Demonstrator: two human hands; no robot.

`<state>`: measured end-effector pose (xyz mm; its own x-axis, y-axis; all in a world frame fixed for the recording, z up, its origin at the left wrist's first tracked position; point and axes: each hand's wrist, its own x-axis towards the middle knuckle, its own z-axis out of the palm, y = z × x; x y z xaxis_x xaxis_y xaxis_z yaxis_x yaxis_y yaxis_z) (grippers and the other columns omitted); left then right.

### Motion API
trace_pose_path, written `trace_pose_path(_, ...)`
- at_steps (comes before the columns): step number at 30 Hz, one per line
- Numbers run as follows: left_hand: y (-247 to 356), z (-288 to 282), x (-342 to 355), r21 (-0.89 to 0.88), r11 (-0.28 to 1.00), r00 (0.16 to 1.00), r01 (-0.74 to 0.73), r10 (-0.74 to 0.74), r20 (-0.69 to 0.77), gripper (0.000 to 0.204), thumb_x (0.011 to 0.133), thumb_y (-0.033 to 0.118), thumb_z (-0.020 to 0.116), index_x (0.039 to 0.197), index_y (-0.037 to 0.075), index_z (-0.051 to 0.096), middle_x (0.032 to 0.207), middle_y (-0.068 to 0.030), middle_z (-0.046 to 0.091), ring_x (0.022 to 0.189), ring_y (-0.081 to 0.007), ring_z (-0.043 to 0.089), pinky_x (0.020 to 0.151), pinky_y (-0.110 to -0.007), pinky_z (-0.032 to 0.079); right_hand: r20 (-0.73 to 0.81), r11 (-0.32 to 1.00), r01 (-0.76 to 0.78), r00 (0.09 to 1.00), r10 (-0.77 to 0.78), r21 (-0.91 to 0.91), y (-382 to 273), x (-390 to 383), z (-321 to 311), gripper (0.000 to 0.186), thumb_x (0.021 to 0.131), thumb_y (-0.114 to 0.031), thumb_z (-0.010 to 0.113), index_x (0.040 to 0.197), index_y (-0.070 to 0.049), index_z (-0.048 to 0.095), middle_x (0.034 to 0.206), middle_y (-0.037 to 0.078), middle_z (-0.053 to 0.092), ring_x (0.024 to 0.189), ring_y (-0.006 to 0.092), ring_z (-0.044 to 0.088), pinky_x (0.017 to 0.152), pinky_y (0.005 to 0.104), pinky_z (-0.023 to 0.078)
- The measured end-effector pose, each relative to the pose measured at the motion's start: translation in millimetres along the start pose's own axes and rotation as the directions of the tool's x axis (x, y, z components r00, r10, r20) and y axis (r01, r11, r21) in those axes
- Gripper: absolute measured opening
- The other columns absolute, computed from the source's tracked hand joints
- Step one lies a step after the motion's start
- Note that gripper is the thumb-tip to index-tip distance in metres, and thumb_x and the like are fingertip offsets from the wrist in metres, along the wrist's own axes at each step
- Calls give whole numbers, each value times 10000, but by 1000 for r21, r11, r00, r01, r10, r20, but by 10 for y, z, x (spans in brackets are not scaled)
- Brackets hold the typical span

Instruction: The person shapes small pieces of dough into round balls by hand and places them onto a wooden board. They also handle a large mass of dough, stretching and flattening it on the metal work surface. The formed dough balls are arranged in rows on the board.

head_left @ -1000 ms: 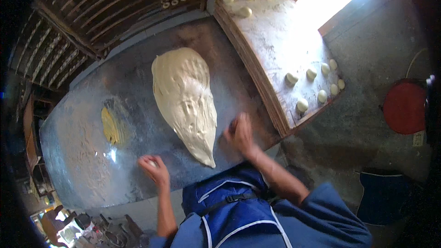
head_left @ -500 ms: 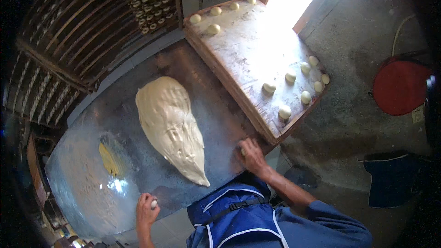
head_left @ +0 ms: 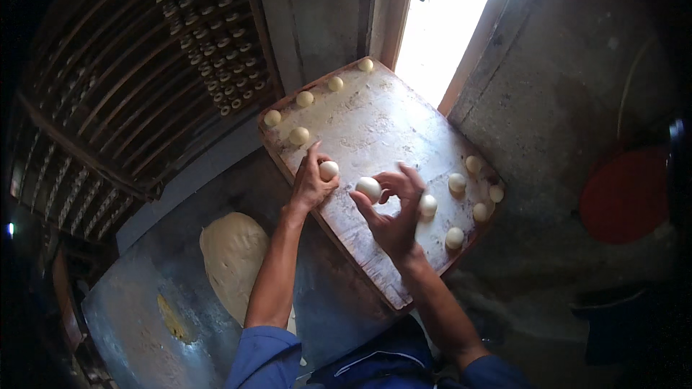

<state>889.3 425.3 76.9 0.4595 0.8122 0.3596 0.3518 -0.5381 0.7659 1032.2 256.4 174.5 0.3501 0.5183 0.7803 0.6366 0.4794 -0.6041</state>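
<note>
My left hand (head_left: pixel 311 186) is over the near left side of a floured wooden board, its fingers closed round a small pale dough ball (head_left: pixel 329 171). To its right, my right hand (head_left: pixel 396 216) pinches another dough ball (head_left: pixel 368 189) between thumb and fingers above the board. Close beside the right hand sits a dough ball (head_left: pixel 427 206), with several more on the board's right part. A row of dough balls lines the far left edge, and one dough ball (head_left: pixel 299 136) rests just beyond my left hand.
The wooden board (head_left: pixel 360 252) stands on a metal worktable (head_left: pixel 137 317). A large mass of dough (head_left: pixel 232 259) lies there, partly behind my left forearm, near a yellow smear (head_left: pixel 171 319). A slatted rack (head_left: pixel 108 101) with ring-shaped pieces stands left. A red round object (head_left: pixel 624 194) is at right.
Both hands have moved up from the metal table's near side to over the wooden board, each with a dough ball. The view has shifted, so the board appears lower.
</note>
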Motion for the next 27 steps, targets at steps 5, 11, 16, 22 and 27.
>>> trace_pose_path(5, 837, -527, -974, 249, 968, 952, -16, 91, -293, 818, 797, 108, 831, 1485, 10, 399, 1336, -187, 614, 1248, -345, 582, 1101, -478, 413, 422, 854, -60, 850, 316, -518, 83, -227, -161, 1206, 633, -461, 952, 1549, 32, 343, 1064, 110, 639, 971, 278, 599, 873, 406, 459)
trace_pose_path(11, 1042, -977, -4371, -164, 541, 325, 825, -691, -646, 583, 834, 123, 799, 1355, 23, 558, 1338, -171, 616, 1236, -306, 590, 1052, -458, 436, 540, 933, -355, 776, 326, -52, -689, -1021, -784, 907, 727, -204, 954, 1450, -4, 444, 980, 96, 612, 853, 229, 586, 796, 353, 510)
trace_pose_path(16, 1503, -646, -4604, 385, 667, 752, 638, -432, -498, 444, 761, 83, 866, 1153, 3, 672, 1114, -142, 679, 1051, -305, 660, 891, -427, 542, 953, 790, -602, 156, 259, -116, -1110, -2073, -670, 578, 902, -188, 819, 1370, -4, 534, 1024, 128, 667, 901, 233, 665, 782, 373, 561)
trace_pose_path(22, 1045, -593, -4758, 318, 793, 820, 520, -359, -446, 431, 787, 81, 845, 1192, 16, 714, 1130, -163, 677, 1006, -366, 698, 866, -433, 577, 940, 320, -893, -250, 233, -317, -1241, -2999, -77, 506, 1072, -428, 566, 1296, 24, 603, 1100, 105, 708, 948, 228, 675, 841, 379, 558)
trace_pose_path(27, 1958, -771, -4775, -11, 844, 776, 537, -499, -385, 273, 929, 73, 713, 1181, -29, 689, 1112, -171, 703, 994, -286, 705, 892, -378, 582, 823, -144, -883, -468, 323, -446, -1652, -2979, 419, 443, 1053, -452, 595, 1132, -20, 657, 976, 54, 690, 824, 139, 637, 708, 321, 522)
